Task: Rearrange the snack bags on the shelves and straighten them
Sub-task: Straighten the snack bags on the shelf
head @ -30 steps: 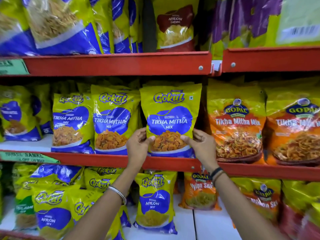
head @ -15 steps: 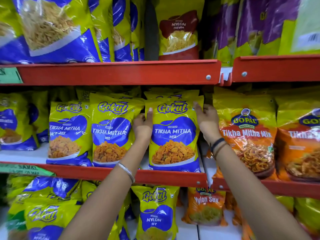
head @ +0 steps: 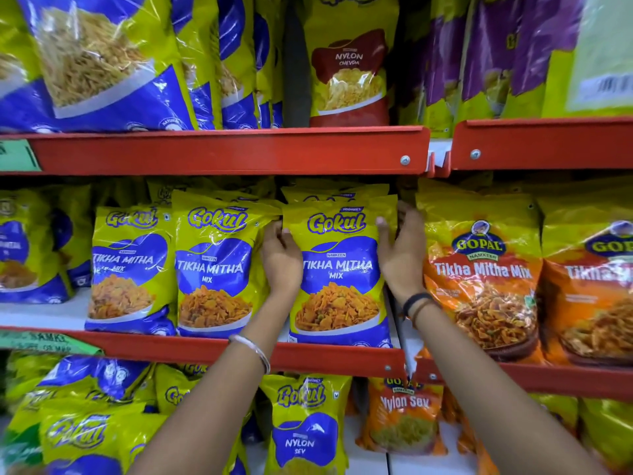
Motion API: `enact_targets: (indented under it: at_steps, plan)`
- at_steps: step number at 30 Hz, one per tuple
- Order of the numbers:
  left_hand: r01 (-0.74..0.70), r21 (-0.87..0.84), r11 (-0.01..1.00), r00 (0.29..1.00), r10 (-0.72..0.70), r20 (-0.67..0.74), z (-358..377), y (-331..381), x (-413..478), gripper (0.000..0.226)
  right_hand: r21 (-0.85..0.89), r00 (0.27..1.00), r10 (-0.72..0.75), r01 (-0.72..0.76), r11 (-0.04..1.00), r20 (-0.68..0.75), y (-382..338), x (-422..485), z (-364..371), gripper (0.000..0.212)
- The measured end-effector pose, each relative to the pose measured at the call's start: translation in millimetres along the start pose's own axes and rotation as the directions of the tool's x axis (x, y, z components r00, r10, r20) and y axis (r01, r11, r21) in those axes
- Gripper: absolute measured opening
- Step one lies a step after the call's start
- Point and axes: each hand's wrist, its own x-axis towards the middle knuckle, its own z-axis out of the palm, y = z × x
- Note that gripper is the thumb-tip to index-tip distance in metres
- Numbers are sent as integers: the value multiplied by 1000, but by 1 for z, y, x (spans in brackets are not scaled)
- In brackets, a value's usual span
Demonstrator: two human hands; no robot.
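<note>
Hands (head: 342, 255) slid higher, Gokul bag (head: 339, 286) upright between, seemingly clasped

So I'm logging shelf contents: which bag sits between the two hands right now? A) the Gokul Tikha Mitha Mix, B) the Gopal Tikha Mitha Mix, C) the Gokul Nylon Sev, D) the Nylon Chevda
A: the left hand and right hand press the two sides of the Gokul Tikha Mitha Mix bag, upright on the middle shelf.

Bare forearms, no sleeves. Silver bangle (head: 251, 347) on left wrist; black band (head: 416, 299) plus thin brown band on right.
</note>
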Motion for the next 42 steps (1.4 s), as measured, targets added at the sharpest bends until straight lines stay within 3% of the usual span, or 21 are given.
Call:
enact_targets:
  at_steps: [3, 5, 7, 11, 15, 18, 22, 24, 26, 28, 34, 37, 40, 42]
  plan:
    - [-294, 192, 936, 954, 274, 124, -4, 1, -38, 48, -177, 962, -231, 255, 951, 145, 2, -37, 1, 52]
    - [-553, 347, 757, 828, 456, 326, -1, -10, -53, 51, -312, 917, -320, 384, 869, 237, 10, -48, 7, 56]
    - [-649, 432, 627, 757, 471, 452, 2, -22, -56, 49, -356, 896, -312, 417, 837, 316, 18, -52, 12, 58]
    - [-636, 500, 588, 769, 433, 469, 4, -30, -53, 50, -367, 897, -182, 341, 865, 404, 28, -46, 15, 62]
    - [-634, 565, 528, 774, 432, 463, 4, -26, -55, 50, -375, 872, -164, 359, 855, 461, 26, -45, 8, 66]
    - [-572, 607, 552, 820, 405, 405, 4, -20, -69, 53, -347, 876, -182, 357, 867, 447, 30, -52, -18, 66]
    - [-625, 412, 663, 773, 451, 446, 20, 4, -100, 56, -338, 917, -220, 334, 880, 333, 42, -51, -65, 59]
    - [-655, 229, 720, 715, 492, 497, 83, 50, -161, 57, -414, 949, -190, 283, 865, 251, 75, -34, -148, 58]
    - [-674, 180, 717, 675, 497, 545, 104, 59, -177, 57, -444, 957, -164, 259, 858, 241, 90, -25, -160, 57]
    - [-670, 169, 723, 665, 483, 569, 121, 53, -178, 56, -474, 948, -134, 264, 840, 290, 99, -26, -157, 58]
    - [-621, 313, 719, 739, 402, 541, 151, 39, -186, 57, -483, 937, -112, 271, 833, 332, 129, -17, -163, 60]
    - [-642, 345, 685, 738, 431, 519, 152, 40, -185, 58, -440, 928, -127, 282, 853, 349, 129, -14, -162, 59]
    - [-598, 381, 705, 785, 422, 453, 158, 50, -194, 55, -270, 896, -127, 260, 927, 426, 124, -14, -181, 56]
    - [-598, 309, 740, 789, 475, 391, 167, 65, -205, 44, -104, 940, -105, 145, 984, 325, 124, -15, -207, 53]
